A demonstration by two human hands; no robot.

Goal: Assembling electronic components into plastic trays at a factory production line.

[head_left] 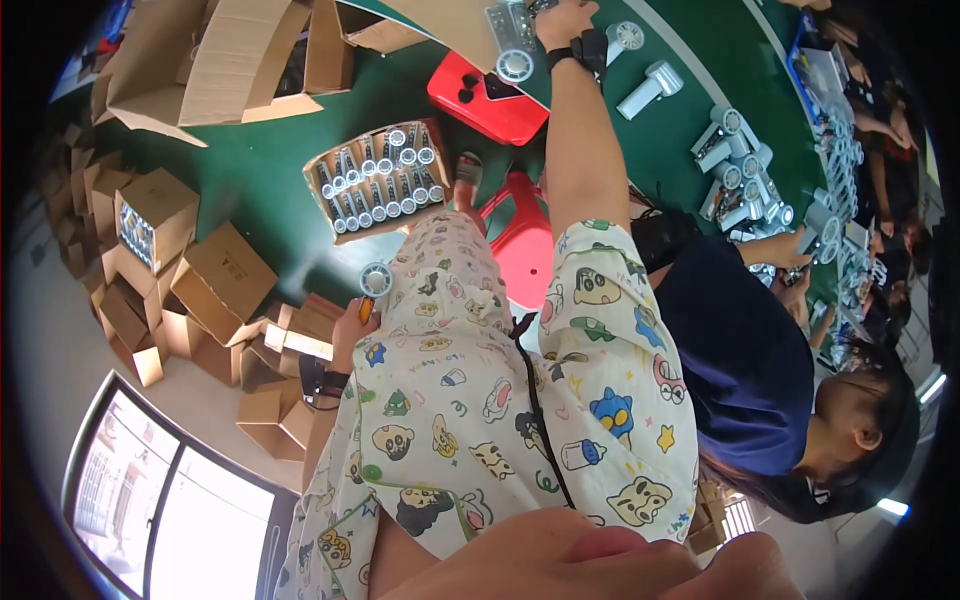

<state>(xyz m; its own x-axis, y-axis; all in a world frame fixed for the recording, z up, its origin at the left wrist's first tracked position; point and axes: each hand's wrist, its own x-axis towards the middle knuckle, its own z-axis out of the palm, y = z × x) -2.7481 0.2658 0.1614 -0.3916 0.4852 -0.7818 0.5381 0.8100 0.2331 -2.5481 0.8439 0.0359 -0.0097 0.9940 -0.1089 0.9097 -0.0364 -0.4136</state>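
My left hand [352,332], low at the left beside my patterned clothing, is closed around a small handheld fan [376,279]. The fan's round grille points up, and an orange part shows at my fingers. Stretched far forward, my right hand [567,24] is at the top edge of the view, with its fingers curled at something dark that is partly cut off. Right beside it lies another handheld fan [515,66] on a brown cardboard surface [455,22], near a clear plastic piece. Both wrists wear black bands.
An open carton [318,210] holding rows of fans stands on the green floor. Nearby are a red case [450,90] and a red stool [525,255]. Cardboard boxes [225,280] pile up at the left. A co-worker [745,350] sits at the right by heaped grey fans [745,170].
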